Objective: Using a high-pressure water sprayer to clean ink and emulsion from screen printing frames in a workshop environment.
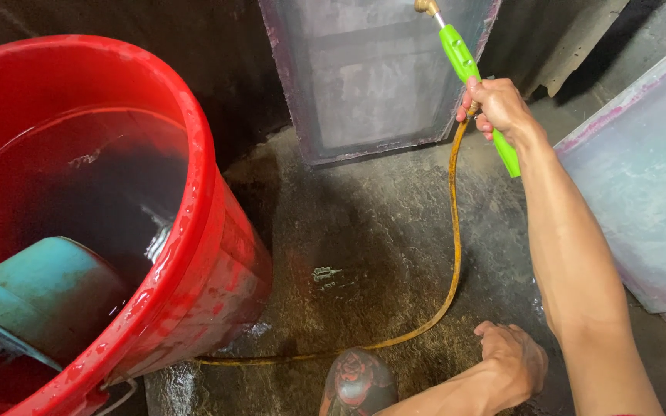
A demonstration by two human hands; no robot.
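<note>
My right hand point(497, 104) grips a bright green spray wand point(464, 62) with a brass nozzle point(426, 7) at its tip, aimed toward a framed mesh screen point(371, 77) leaning against the wall. A yellow hose point(453, 231) runs down from the wand and curves across the wet floor toward the red tub. My left hand point(514, 358) hangs low near the floor, fingers curled loosely, holding nothing I can see. A tattooed knee point(358, 383) shows beside it.
A large red plastic tub point(210, 208) filled with dark water stands at the left, with a teal container point(40, 293) floating inside. Another framed screen point(641, 177) leans at the right. The concrete floor point(364, 223) is wet.
</note>
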